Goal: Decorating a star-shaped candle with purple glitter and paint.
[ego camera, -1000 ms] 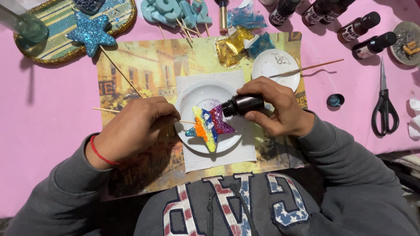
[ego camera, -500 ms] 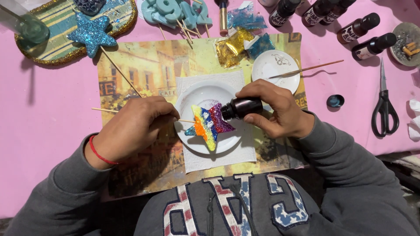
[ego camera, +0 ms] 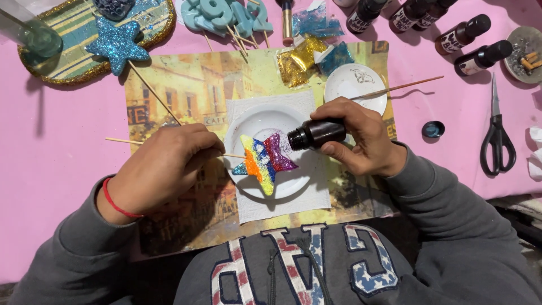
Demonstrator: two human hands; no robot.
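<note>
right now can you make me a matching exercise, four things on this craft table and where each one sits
Things:
1. rainbow glitter star
2. dark bottle
3. scissors
4. blue glitter star

Places:
a. far right, on the pink cloth
b. over the white plate
c. top left, on the gold-edged tray
d. tipped in the right hand

Pairs: 1-b, 2-d, 3-a, 4-c

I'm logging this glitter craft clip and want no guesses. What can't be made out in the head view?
- Skewer's middle: hidden under the left hand.
- Small dark bottle's rear: covered by the right hand.
- Whether glitter is falling onto the multicoloured star: too fine to see.
- Top-row bottles: cut off by the edge.
</note>
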